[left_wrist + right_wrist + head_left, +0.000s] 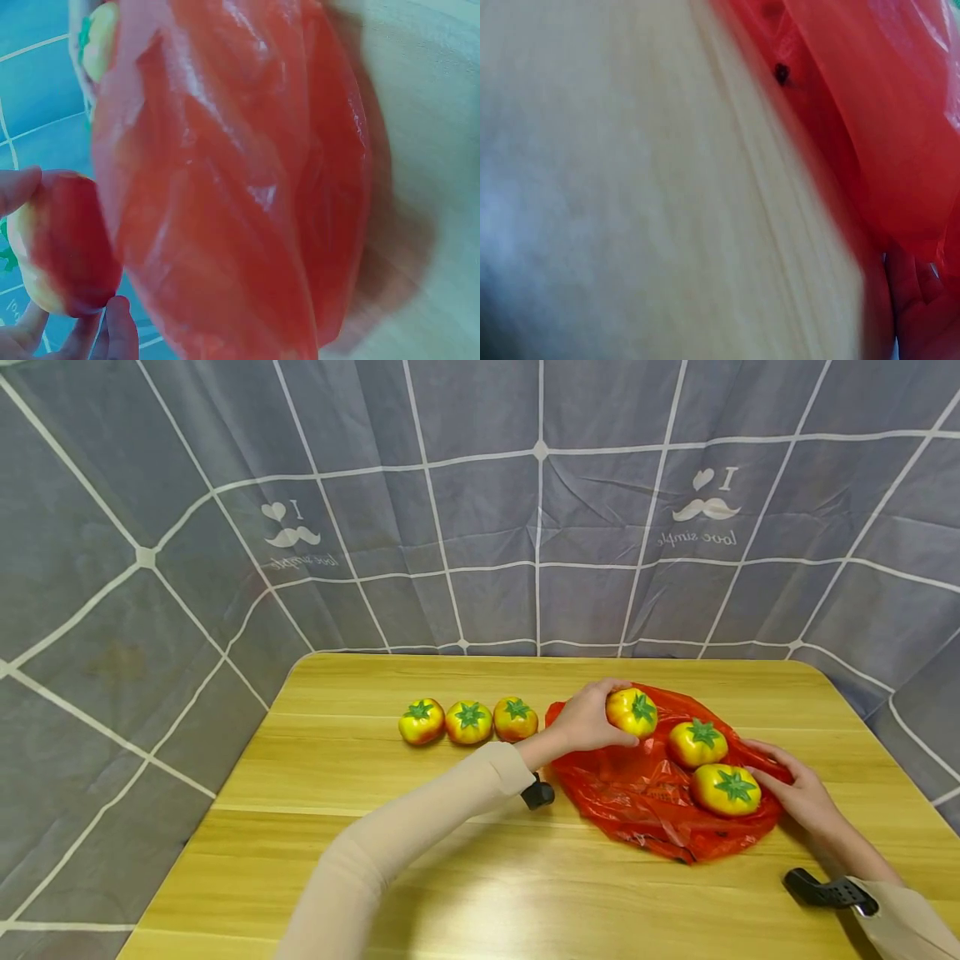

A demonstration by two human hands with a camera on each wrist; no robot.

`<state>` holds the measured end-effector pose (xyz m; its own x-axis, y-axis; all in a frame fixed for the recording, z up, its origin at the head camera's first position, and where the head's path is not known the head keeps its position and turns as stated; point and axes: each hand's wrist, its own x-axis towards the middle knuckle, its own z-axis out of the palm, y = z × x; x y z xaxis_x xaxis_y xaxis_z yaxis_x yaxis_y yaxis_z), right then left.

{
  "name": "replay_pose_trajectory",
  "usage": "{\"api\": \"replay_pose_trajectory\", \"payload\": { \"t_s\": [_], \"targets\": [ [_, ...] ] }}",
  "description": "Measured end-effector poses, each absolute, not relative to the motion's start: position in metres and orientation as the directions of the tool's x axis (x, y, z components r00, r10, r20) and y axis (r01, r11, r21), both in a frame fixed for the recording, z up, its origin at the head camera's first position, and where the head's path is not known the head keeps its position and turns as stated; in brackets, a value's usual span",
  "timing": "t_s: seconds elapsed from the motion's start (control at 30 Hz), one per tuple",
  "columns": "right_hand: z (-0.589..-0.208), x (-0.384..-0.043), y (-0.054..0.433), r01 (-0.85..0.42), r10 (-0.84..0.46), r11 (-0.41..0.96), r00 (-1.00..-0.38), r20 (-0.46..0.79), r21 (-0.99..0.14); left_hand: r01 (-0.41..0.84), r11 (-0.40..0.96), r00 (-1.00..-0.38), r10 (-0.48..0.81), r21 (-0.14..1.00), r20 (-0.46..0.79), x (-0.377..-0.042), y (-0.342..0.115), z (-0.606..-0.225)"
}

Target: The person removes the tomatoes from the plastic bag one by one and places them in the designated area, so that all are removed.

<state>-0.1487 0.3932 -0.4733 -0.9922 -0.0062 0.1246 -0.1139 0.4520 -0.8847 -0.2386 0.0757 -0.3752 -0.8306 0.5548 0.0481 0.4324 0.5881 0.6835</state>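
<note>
In the head view my left hand (592, 718) grips a yellow-and-red tomato (632, 712) with a green star-shaped top, over the left part of a red plastic bag (637, 793). The left wrist view shows this tomato (71, 244) between thumb and fingertips, beside the raised side of the bag. Two more tomatoes, one at the back (697, 743) and one in front (725, 789), lie on the bag's right part. My right hand (802, 789) holds the bag's right edge, thumb close to the front tomato. Red film partly covers its fingers in the right wrist view.
Left of the bag, three similar tomatoes stand in a row: the left (422, 722), the middle (468, 722) and the right (515, 719), this last close to my left wrist. All rest on a wooden table (337, 777). A grey checked curtain (487, 527) hangs behind.
</note>
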Motion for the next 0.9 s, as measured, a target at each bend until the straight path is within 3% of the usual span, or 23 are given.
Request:
{"api": "replay_pose_trajectory", "payload": {
  "t_s": [0.9],
  "targets": [
    [-0.474,-0.146,0.393,-0.119,-0.007,0.476,-0.991,0.132,-0.872,0.338,0.412,-0.891,0.430,0.846,0.147,-0.217,0.031,-0.371]
  ]
}}
